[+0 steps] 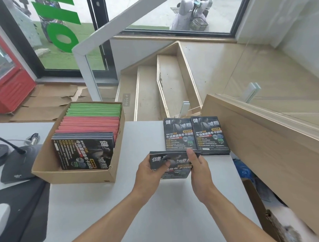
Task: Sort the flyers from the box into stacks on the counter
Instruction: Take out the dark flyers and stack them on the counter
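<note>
A cardboard box point(73, 175) on the white counter point(158, 211) holds dark flyers point(84, 154) at the front, pink flyers point(90, 124) behind them and green flyers point(95, 109) at the back. Two stacks of dark flyers lie side by side at the counter's far edge, the left stack point(179, 134) touching the right stack point(210, 135). Just in front of them I hold a bundle of dark flyers point(174, 163) above the counter. My left hand point(149, 172) grips its left edge with the thumb on top. My right hand point(198, 166) holds its right edge.
A desk microphone base point(17, 162) and a black mat point(21, 212) sit on the counter's left. A stairwell point(163, 88) drops away behind the counter, with a wooden ledge point(264, 144) and glass panel to the right. Another cardboard box point(263, 213) stands low on the right.
</note>
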{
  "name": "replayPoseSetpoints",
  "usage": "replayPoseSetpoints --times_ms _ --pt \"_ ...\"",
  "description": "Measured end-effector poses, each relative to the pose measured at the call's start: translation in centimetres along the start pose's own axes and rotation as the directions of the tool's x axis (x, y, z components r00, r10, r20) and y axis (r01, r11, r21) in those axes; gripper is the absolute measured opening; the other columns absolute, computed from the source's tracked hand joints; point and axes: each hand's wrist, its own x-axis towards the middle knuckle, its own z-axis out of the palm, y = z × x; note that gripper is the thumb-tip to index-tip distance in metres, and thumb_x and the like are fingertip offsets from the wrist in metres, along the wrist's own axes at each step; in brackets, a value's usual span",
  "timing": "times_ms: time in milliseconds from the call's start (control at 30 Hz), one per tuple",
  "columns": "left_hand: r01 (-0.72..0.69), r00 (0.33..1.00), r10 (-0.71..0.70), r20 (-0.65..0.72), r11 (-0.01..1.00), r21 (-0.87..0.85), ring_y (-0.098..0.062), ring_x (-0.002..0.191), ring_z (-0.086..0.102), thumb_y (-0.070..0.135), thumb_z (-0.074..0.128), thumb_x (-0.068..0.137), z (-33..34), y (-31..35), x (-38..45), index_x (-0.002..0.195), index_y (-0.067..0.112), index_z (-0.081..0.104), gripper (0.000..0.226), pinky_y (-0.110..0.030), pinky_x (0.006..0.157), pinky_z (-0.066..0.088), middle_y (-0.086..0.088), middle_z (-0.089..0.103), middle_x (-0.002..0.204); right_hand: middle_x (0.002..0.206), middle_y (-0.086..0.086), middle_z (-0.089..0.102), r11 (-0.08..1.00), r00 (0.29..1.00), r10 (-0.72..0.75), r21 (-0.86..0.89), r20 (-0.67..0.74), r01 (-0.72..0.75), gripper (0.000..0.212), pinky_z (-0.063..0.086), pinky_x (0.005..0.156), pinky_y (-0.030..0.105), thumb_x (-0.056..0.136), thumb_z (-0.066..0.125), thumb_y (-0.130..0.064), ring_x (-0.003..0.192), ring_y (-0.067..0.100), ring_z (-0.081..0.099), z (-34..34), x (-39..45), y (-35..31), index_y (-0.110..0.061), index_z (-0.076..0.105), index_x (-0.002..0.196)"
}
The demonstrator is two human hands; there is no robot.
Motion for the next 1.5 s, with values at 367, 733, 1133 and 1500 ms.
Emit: replayPoseSetpoints --times_ms 367,733,1133,1500 --pt "-0.006 0.999 0.006 -0.034 1.0 -0.02 -0.011 0.1 0.072 0.013 0.078 0.087 0.0 -0.3 -1.0 0.11 0.021 0.068 0.026 -0.017 0.08 0.052 0.007 0.078 0.104 0.09 0.019 0.061 0.998 0.993 -0.062 0.02 -0.097 0.064 0.057 0.046 0.097 0.062 0.063 0.079 -0.076 0.088 0.034 0.055 0.7 0.4 0.0 -0.023 0.059 0.074" --pt "0.043 0.999 -0.043 -0.033 0.999 0.003 -0.012 0.106 0.07 0.022 0.074 0.092 0.1 -0.8 -0.8 0.114 0.02 0.07 0.023 -0.034 0.096 0.052 0.008 0.077 0.107 0.102 0.019 0.069 0.992 0.994 -0.093 -0.084 0.063 0.098 0.058 0.049 0.092 0.048 0.08 0.074 -0.064 0.098 0.038 0.062 -1.1 0.5 0.4 -0.01 0.066 0.101" --pt "0.203 0.971 -0.194 -0.14 0.977 0.059 -0.009 0.094 0.072 0.03 0.068 0.096 0.4 1.0 4.0 0.114 0.032 0.061 0.019 -0.031 0.078 0.057 0.012 0.075 0.103 0.102 0.0 0.077 0.945 1.0 0.019 -0.327 0.023 -0.01 0.009 0.059 0.088 0.047 0.103 0.056 -0.014 0.095 0.02 0.074 -2.2 2.5 2.9 -0.017 0.062 0.11" --pt "0.314 0.938 -0.295 -0.183 0.946 0.083 -0.016 0.073 0.07 0.017 0.056 0.104 2.0 1.5 14.3 0.112 0.02 0.054 0.01 -0.027 0.056 0.052 -0.007 0.072 0.097 0.108 -0.007 0.07 0.652 0.985 -0.058 -0.753 -0.161 -0.085 0.024 0.055 0.083 0.032 0.102 0.057 -0.04 0.093 0.006 0.064 -3.5 15.0 -2.3 -0.026 0.065 0.12"
